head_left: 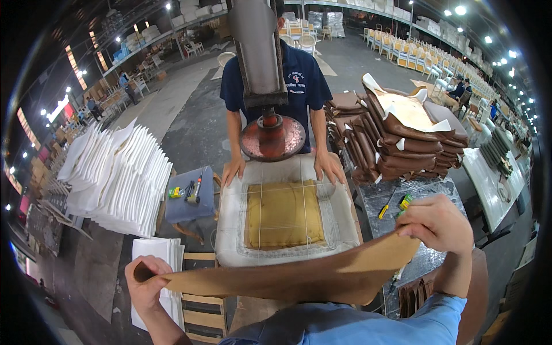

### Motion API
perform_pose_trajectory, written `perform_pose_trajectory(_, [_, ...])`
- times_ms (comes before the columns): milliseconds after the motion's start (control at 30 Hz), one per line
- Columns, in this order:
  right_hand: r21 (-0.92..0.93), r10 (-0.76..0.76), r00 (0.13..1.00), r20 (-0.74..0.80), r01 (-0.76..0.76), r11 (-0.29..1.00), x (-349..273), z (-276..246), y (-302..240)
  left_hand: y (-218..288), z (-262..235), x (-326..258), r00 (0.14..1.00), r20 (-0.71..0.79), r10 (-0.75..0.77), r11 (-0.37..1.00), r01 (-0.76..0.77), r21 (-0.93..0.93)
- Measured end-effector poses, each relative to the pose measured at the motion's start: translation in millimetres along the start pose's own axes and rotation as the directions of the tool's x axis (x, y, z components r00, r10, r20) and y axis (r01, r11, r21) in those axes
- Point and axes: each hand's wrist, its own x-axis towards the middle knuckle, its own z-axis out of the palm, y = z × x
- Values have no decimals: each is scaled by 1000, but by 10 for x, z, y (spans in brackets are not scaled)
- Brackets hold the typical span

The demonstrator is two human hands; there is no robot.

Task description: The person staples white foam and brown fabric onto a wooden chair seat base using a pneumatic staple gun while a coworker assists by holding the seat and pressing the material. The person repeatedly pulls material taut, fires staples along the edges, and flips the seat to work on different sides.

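A brown leather-like cover is stretched flat between my two hands, close to my chest. My left hand pinches its left corner and my right hand grips its right corner, held higher. Just beyond the cover lies a mustard-yellow cushion pad under clear plastic on a white padded work surface. Above the pad hangs a round, rusty red press disc. A person in a dark blue shirt stands opposite, with both hands resting on the far edge of the surface.
A tall stack of brown leather covers sits at the right. Fanned white foam sheets lie at the left. A small blue stool holds tools. A plastic-wrapped table carries a yellow marker. Rows of chairs fill the background.
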Motion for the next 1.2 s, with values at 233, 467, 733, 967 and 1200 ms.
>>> perform_pose_trajectory(233, [18, -6, 1000, 30, 6, 1000, 924, 486, 871, -864, -46, 893, 978, -81, -192, 919, 208, 334])
perform_pose_trajectory(467, [-134, 55, 996, 73, -44, 990, 2178, 1470, 2132, -2197, -134, 2033, 885, -195, -423, 785, 466, 407])
perform_pose_trajectory(733, [-321, 153, 985, 75, -121, 939, 3169, 1966, 2824, -3175, 105, 2869, 892, -208, -402, 759, 452, 468])
perform_pose_trajectory(967, [-281, -104, 839, -534, -60, 958, 3267, 2005, 2930, -3214, 27, 2952, 958, -286, -36, 806, 197, 558])
perform_pose_trajectory(1200, [350, 642, 721, -262, -549, 759, 816, 2829, 2586, -2948, -568, 697, 696, -424, -579, 566, 718, 405])
